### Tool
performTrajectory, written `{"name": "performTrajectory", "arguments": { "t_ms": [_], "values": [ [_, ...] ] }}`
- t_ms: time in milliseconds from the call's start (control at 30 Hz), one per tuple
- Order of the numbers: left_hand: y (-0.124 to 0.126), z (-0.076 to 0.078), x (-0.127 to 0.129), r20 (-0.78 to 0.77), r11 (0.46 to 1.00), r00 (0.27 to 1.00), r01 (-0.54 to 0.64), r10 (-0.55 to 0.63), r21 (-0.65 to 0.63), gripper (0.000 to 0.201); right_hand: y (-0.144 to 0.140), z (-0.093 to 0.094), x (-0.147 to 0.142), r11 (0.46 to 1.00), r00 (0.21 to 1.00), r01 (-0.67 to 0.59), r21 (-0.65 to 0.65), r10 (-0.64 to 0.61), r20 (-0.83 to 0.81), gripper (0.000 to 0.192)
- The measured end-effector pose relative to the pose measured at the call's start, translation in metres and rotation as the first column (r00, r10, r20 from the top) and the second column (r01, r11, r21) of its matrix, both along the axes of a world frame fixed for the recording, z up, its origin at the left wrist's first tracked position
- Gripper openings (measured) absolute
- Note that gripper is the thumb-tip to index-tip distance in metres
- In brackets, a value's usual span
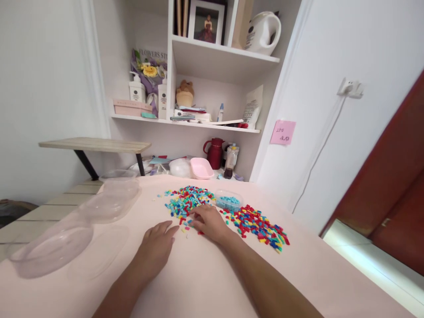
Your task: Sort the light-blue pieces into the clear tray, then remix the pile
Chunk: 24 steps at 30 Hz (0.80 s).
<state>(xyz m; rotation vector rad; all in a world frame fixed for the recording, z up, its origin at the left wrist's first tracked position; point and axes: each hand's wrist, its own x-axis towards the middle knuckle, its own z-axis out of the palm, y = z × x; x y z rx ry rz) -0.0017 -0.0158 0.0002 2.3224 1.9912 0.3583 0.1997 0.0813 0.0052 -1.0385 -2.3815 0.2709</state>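
Though loose, turquoise pieces (231,201) in tub (217,199)

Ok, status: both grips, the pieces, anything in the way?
Right grip at left pile, hold unclear. Left grip open, nothing visible in it. Clear tub of blue pieces between left pile and right pile.

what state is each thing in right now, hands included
left pile: loose, mixed colours
right pile: loose, mixed colours
left hand: palm down, nothing visibly held
right hand: fingers bent, at left pile
small clear tub: holding light-blue pieces
clear containers: set out in a row
pink basin: open
red jug: upright
bottle: upright, partly filled
plug: plugged in
pink note: stuck up
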Motion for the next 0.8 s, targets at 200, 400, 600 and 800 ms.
{"name": "performTrajectory", "arguments": {
  "t_ms": [200, 400, 600, 800],
  "values": [
    [-0.0026, 0.0042, 0.0018, -0.018, 1.000, 1.000, -0.001, 0.001, -0.029, 0.048, -0.0013, -0.0039, 0.0000, 0.992, 0.993, -0.116, 0.051, 0.117, -0.020, 0.031],
    [-0.0039, 0.0062, 0.0030, -0.028, 1.000, 1.000, 0.010, -0.011, -0.025, 0.048, -0.0072, -0.0045, -0.0035, 0.964, 0.973, -0.230, 0.132, 0.226, 0.049, 0.028],
    [-0.0035, 0.0047, 0.0025, -0.026, 1.000, 1.000, 0.016, -0.016, -0.015, 0.047, -0.0084, -0.0032, -0.0038, 0.980, 0.986, -0.163, 0.115, 0.157, 0.058, 0.024],
    [-0.0043, 0.0058, 0.0022, -0.045, 0.999, 0.999, 0.016, -0.017, -0.029, 0.048, -0.0062, -0.0035, -0.0034, 0.993, 0.994, -0.108, 0.055, 0.107, 0.018, 0.029]
  ]
}}
